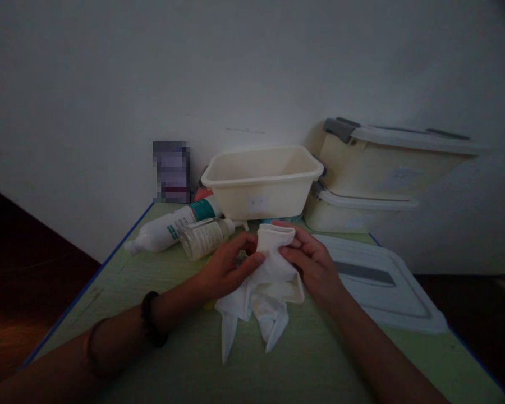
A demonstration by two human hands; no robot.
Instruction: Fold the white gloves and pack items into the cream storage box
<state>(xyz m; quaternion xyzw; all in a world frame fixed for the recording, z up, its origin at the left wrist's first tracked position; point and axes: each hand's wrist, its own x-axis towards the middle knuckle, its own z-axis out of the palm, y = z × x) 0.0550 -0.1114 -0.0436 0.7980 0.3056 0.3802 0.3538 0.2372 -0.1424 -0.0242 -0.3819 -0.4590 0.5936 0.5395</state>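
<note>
A limp white glove [271, 266] hangs between my hands over the front middle of the table. Its hemmed cuff is turned up at the top, and pointed finger ends droop toward the tabletop. My left hand [229, 266] pinches the glove's left edge between thumb and fingers. On the other side, my right hand [313, 261] grips near the cuff, with the thumb in front and the fingers partly behind the fabric. A bit of something yellow [210, 304] shows beneath my left wrist, mostly hidden.
Behind my hands stands a cream open bin [263, 199]. Left of it lie a white bottle [162, 233] and a clear bottle [206, 237]; a blurred-out box [172, 171] stands farther back. Two lidded storage boxes [362, 174] are stacked right, behind a loose lid [379, 286] on the green table [122, 286].
</note>
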